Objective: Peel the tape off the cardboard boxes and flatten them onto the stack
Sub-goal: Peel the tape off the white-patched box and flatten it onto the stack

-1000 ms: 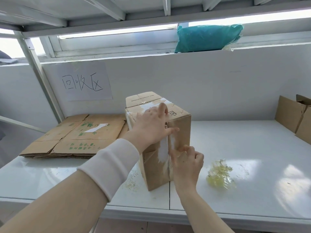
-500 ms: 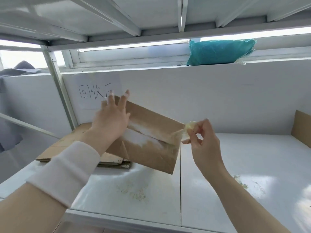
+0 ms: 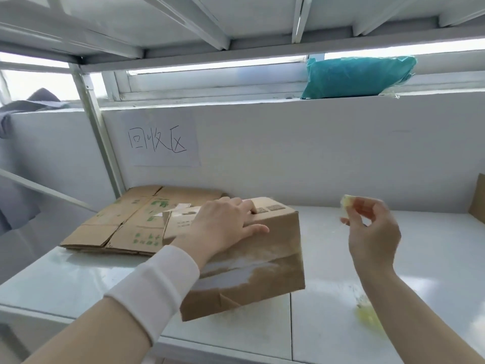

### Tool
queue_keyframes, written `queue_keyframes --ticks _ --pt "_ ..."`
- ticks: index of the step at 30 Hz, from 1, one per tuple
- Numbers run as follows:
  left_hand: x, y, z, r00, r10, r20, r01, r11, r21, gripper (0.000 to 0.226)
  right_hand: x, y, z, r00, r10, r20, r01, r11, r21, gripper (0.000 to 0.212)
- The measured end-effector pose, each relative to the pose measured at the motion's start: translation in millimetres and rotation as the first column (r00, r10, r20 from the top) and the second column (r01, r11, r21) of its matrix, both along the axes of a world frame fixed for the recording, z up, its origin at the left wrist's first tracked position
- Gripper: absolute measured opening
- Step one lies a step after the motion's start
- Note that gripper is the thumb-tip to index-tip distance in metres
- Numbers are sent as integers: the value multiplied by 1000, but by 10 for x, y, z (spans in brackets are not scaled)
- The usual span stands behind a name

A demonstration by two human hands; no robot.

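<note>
A brown cardboard box (image 3: 262, 271) lies on its side on the white shelf, its front face marked with whitish tape residue. My left hand (image 3: 223, 227) rests on the box's top, fingers curled over the far edge. To the right of the box, my right hand (image 3: 372, 232) is raised and pinches a small crumpled piece of clear yellowish tape (image 3: 346, 202). Behind the box at the left lies the stack of flattened cardboard (image 3: 126, 222) with green print.
A wad of peeled tape (image 3: 368, 315) lies on the white shelf surface (image 3: 393, 298) at the right. Another cardboard box edge (image 3: 478, 200) shows at the far right. A paper sign (image 3: 162, 140) hangs on the back wall; a teal bag (image 3: 357, 76) sits on the ledge above.
The box went from standing upright to tilted, then down onto its side. My right hand pulled the tape free and moved away to the right with it.
</note>
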State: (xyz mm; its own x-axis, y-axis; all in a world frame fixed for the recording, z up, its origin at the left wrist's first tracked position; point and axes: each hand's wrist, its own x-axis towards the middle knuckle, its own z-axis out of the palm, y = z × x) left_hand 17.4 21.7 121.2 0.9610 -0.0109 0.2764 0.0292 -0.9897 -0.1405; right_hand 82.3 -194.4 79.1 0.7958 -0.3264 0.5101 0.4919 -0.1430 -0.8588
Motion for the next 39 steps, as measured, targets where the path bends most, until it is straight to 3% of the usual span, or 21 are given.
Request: queue_keyframes --ticks 4,7,11,15,22,25,28,30,33,39 --pt "-118 -72 -304 997 15 -72 -17 1000 -21 69 69 -47 -169 991 33 -132 -18 994 108 12" --pt "-152 -92 -367 996 -45 -81 26 974 -224 68 54 -63 -161 995 43 -88 -38 997 66 17" --pt "-211 -95 -381 992 -77 -102 53 974 -222 67 113 -166 -23 998 35 -50 -30 996 87 24" --pt "-333 29 -423 992 -109 -68 87 959 -271 84 143 -192 244 995 97 38 -98 995 7 21" --pt "-391 66 -138 980 -135 143 184 889 -419 83 -65 104 899 916 339 215 -332 941 -68 28" --pt "-141 -104 210 938 -203 282 301 882 -364 90 -146 246 1230 855 444 267 -401 894 -200 31" --pt "79 -280 483 954 -153 259 257 862 -437 68 -161 314 1480 840 467 275 -389 873 -294 33" --pt "163 -334 578 938 -148 313 297 808 -509 49 -156 281 1627 837 452 309 -379 885 -269 32" --pt "244 -354 518 900 -217 378 394 775 -494 42 -139 196 1703 829 456 322 -390 886 -251 31" --pt "356 -516 -159 894 -284 346 421 795 -436 37 -54 97 1301 894 427 139 -355 862 -361 30"
